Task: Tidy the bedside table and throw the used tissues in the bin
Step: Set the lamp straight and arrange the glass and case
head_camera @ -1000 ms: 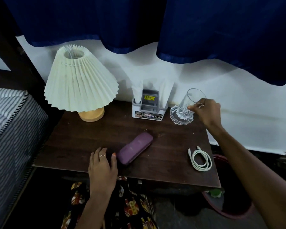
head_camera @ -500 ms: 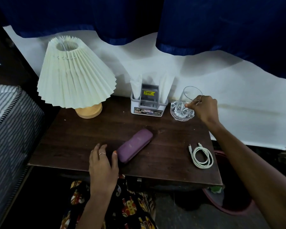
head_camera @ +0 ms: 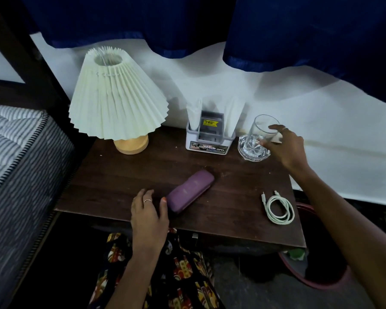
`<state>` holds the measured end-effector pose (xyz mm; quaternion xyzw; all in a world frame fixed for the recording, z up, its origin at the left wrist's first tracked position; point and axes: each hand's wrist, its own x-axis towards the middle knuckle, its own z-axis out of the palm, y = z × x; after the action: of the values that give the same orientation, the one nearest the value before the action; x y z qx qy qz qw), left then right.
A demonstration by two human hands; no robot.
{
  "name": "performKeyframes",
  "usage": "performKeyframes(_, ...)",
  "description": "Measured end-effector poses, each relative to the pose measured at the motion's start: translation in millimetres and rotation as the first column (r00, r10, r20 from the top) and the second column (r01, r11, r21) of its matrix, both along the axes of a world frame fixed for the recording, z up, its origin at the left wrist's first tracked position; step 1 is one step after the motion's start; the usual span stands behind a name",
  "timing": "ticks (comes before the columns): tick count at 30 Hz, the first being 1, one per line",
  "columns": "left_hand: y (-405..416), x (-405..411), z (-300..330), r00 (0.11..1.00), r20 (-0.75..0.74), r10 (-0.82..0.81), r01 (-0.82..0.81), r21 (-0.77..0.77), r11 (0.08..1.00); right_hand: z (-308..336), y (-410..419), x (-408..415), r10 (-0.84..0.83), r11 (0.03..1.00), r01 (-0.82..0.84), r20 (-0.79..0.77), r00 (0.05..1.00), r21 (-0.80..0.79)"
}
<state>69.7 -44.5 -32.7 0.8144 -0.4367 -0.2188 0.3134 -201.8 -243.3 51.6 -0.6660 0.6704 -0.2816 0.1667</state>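
Tissues [head_camera: 233,112] are standing upright in the two outer slots of a white and grey organizer [head_camera: 207,139], which is sitting at the back of the bedside table [head_camera: 129,175], just to the left of the right hand [head_camera: 285,146]; a dark packet with a yellow label is filling its middle slot. Nearer that hand, a clear glass [head_camera: 260,132] is tilting on a cut-glass coaster [head_camera: 253,150], and the right hand's fingers are curling round the glass near its rim. Below the same arm, a dark red bin [head_camera: 321,279] is standing on the floor past the table's right edge, with something green lying inside it; I cannot tell whether any tissue is in there.

The left hand [head_camera: 148,216] is resting flat at the table's front edge, fingers relaxed and slightly spread, its thumb touching the near end of a purple case [head_camera: 189,190]. Well beyond this hand, a pleated lamp [head_camera: 116,101] is standing at the back left. Between the two arms, a coiled white cable [head_camera: 279,209] is lying near the front right edge.
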Motion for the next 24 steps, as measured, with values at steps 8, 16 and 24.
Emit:
performKeyframes(8, 3.1, 0.7, 4.0, 0.998, -0.054, 0.018, -0.019, -0.031, 0.999, -24.9, 85.4, 39.0, 0.491, 0.781, -0.572, -0.318, 0.811, -0.252)
performKeyframes(16, 7.2, 6.6, 8.1, 0.991, -0.105, 0.079, -0.084, -0.042, 0.996, -82.1, 89.6, 94.3, 0.657, 0.576, -0.809, -0.654, 0.375, 0.114)
performKeyframes(24, 6.1, 26.7, 4.5, 0.985, -0.122, 0.121, -0.128, -0.057, 0.99, -84.9, 71.6, 114.7, 0.668, 0.589, -0.794, -0.645, 0.37, 0.154)
